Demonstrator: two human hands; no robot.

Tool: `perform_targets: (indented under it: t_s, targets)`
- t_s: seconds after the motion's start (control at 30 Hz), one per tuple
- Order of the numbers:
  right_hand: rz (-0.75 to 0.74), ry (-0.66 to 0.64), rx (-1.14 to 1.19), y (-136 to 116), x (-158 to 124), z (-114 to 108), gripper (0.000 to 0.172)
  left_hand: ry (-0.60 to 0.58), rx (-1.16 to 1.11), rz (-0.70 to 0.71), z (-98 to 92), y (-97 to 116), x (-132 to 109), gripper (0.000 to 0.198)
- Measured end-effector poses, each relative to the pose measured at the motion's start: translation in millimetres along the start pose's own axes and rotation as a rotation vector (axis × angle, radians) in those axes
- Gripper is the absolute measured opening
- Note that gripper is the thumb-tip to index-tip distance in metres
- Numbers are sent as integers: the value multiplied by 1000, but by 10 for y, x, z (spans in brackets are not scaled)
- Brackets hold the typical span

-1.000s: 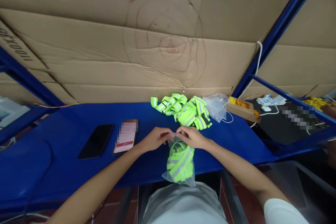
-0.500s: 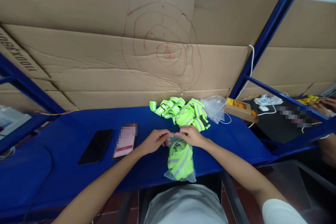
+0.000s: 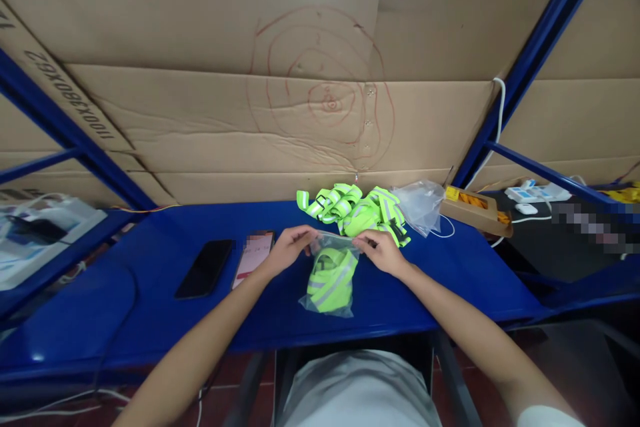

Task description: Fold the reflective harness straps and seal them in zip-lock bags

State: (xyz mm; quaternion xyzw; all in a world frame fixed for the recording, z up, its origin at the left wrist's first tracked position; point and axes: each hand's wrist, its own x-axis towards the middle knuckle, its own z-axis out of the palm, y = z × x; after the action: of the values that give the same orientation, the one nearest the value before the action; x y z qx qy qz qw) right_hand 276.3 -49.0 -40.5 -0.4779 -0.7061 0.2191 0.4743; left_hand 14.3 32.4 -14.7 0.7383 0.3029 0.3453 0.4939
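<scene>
Your left grip (image 3: 293,248) and right grip (image 3: 383,250) pinch both mouth corners of a clear plastic bag (image 3: 334,242) of lime-green, silver-striped webbing (image 3: 331,282), its long axis running from between them toward you, mouth facing away

Workshop: blue bench (image 3: 390,303), cardboard partition (image 3: 200,100)

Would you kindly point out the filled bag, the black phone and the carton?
Filled bag (image 3: 331,279): head view, middle of its front.
Black phone (image 3: 204,269): head view, middle of its upper face.
Carton (image 3: 468,216): head view, its near side.
</scene>
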Motion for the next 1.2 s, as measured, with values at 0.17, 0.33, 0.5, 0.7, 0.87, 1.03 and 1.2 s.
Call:
perform_targets:
  t_s: [0.17,0.33,0.5,0.7,0.87,1.03,1.2]
  targets:
    - [42,40,82,-20,-15,-3,38,-82,-21,-20,6,15,-9,41]
    - [75,51,115,0,-15,21,38,-47,-4,-27,-14,5,7,35]
    - [65,4,77,-29,-26,-5,35,11,-6,-38,-23,-37,38,40]
    - [56,13,7,-32,-35,-24,38,15,-36,-64,27,-45,23,41]
    - [45,0,-69,1,-39,-19,36,143,-65,-40,-66,-13,44,39]
    - [-34,-57,-210,-2,-62,-1,35,493,-74,69,-556,131,140,37]
    - [-59,-96,-250,-7,-84,34,30,860,-41,143,-1294,59,244,32]
